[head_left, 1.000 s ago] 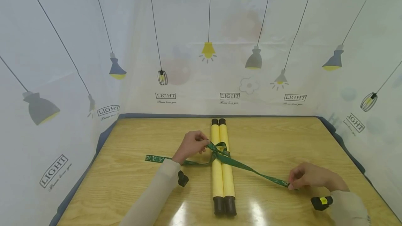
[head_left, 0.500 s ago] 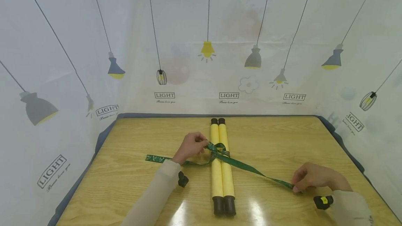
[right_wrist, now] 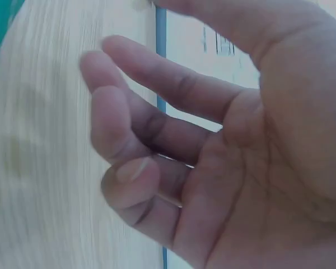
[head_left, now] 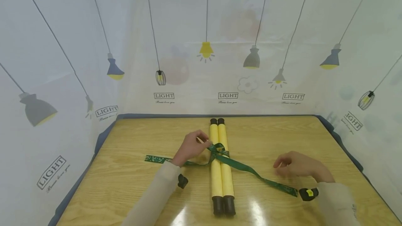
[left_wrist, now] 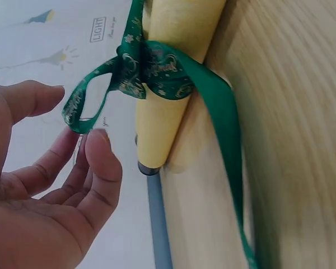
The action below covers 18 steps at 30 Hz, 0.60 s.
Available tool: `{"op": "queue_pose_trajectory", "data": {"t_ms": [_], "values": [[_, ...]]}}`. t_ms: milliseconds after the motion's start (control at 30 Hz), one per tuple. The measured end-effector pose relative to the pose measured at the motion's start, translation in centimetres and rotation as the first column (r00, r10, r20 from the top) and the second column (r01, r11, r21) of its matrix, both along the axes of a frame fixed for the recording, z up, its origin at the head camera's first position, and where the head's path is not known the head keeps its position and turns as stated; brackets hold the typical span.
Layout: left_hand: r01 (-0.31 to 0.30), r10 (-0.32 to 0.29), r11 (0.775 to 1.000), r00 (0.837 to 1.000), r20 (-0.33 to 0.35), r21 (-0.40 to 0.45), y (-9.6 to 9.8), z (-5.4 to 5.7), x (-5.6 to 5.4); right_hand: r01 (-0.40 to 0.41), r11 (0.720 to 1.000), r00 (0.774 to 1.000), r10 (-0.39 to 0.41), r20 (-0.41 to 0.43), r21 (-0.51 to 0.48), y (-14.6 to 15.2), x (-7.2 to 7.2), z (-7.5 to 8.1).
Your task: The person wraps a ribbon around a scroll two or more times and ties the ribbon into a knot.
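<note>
Two yellow tubes (head_left: 216,180) with dark end caps lie side by side on the table, bound by a green patterned ribbon (head_left: 238,165). At the knot, a small ribbon loop (left_wrist: 73,106) stands out toward my left hand (head_left: 195,145). In the left wrist view that hand's thumb and fingers are spread apart around the loop, the fingertips right at its edge. My right hand (head_left: 298,166) hovers to the right of the tubes with loosely bent fingers and nothing in them; the right wrist view shows its bare palm (right_wrist: 213,185). One ribbon tail lies on the table below it.
The other ribbon tail (head_left: 155,158) stretches left, partly hidden behind my left sleeve (head_left: 157,191). A wood-grain table (head_left: 135,135) reaches back to a white wall cover (head_left: 188,107) printed with lamps. Black wrist cameras are strapped at both cuffs.
My right hand has let go of the long ribbon tail and lifted away up and left; the tail now lies slack. My left fingers have loosened at the loop, moving slightly right.
</note>
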<state>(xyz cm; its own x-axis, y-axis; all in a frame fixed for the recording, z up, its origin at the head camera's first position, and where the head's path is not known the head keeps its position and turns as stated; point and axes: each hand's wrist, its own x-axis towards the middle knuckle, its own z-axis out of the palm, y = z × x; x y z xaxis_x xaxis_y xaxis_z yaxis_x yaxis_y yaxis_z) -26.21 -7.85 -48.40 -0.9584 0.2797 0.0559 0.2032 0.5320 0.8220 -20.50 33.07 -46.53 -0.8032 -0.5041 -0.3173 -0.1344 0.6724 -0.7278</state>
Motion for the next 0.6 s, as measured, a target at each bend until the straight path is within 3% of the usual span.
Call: {"op": "queue_pose_trajectory", "data": {"t_ms": [167,300,433,600], "values": [[-0.005,0.004,1.0,0.995,-0.099,-0.004,0.6,1.3,0.6,0.01,1.0,0.996,-0.01,-0.092,0.006,-2.8,-0.8,0.2],[0.031,-0.038,0.999,0.972,-0.233,-0.032,1.1,2.2,1.4,0.031,0.999,0.982,-0.026,-0.188,0.022,-5.3,-1.5,0.3],[0.164,-0.183,0.983,0.934,-0.308,-0.086,1.8,2.5,2.1,0.036,0.999,0.964,-0.032,-0.264,0.009,-7.8,-2.4,0.3],[0.301,-0.33,0.942,0.908,-0.258,-0.145,2.7,2.3,2.5,0.05,0.999,0.936,-0.052,-0.347,-0.014,-10.6,-3.8,0.5]]}}
